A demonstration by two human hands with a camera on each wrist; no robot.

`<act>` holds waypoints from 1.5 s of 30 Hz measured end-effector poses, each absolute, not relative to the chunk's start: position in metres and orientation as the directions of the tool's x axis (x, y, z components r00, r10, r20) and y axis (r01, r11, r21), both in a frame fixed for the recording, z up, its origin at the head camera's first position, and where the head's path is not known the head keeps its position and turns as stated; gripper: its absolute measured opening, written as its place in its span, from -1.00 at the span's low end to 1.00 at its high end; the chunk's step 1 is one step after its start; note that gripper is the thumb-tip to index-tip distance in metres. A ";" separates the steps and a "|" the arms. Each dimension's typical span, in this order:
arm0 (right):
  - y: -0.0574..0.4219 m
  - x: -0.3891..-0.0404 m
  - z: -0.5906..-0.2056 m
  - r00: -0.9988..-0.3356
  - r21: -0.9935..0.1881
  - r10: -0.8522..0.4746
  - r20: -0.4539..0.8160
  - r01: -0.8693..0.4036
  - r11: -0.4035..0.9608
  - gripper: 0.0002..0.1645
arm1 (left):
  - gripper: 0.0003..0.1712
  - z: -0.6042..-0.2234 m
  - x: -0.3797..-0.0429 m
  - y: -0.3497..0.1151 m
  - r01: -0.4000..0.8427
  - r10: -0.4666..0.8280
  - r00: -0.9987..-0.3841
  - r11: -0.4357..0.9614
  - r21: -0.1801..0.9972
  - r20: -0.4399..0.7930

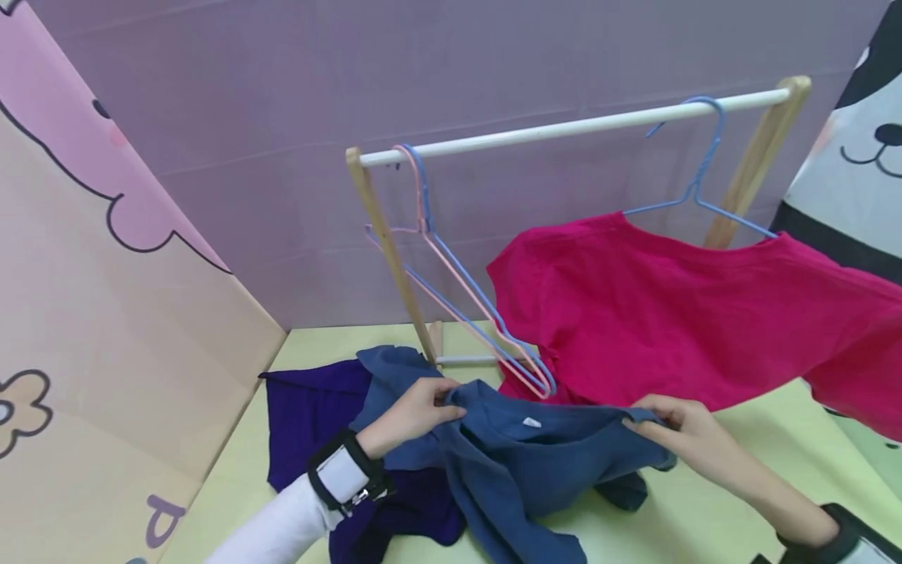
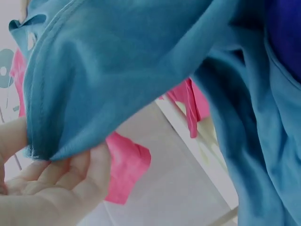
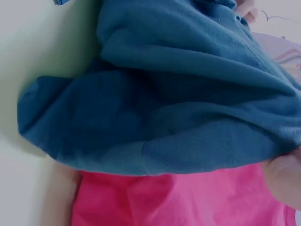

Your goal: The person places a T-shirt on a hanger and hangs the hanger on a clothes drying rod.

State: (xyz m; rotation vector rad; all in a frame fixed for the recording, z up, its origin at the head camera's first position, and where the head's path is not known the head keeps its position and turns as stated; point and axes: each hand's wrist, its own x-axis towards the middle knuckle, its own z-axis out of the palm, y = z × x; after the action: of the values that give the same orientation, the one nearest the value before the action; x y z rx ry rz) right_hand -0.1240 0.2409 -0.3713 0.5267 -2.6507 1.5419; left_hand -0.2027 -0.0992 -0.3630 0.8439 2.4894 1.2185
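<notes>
- The blue shirt (image 1: 550, 462) is over the table (image 1: 669, 525), its neckline spread between the hands, with part of it lying over the purple cloth (image 1: 303, 415).
- Left hand (image 1: 423, 407) and right hand (image 1: 676, 427) each pinch an edge at the top; level pinches and gentle tension should hold the neckline open without stretching it.
- The label (image 1: 532, 423) shows inside the neckline, a handy mark for centring.
- The hangers (image 1: 423, 227) dangle just behind the shirt, so a little clearance would avoid snagging.
- Farther right, the red shirt (image 1: 676, 313) hangs from the rail (image 1: 564, 133).
- The left wrist view alone shows edge stitching close up, fingers beneath the cloth.
- The right wrist view adds a seam on the drooping lower fold, but barely any of its hand.
</notes>
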 end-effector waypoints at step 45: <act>0.124 -0.188 -0.289 -0.885 -0.707 -0.449 0.121 -0.394 0.587 -0.46 | -0.82 -0.358 -0.179 -0.086 0.409 0.499 -0.854 0.476 0.779 0.143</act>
State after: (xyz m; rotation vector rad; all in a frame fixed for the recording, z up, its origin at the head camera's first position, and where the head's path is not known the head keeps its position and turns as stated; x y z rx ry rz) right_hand -0.1885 0.1238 -0.2894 0.7612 -2.8610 1.2459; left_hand -0.1791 -0.0859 -0.3579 0.8055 2.6086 1.3331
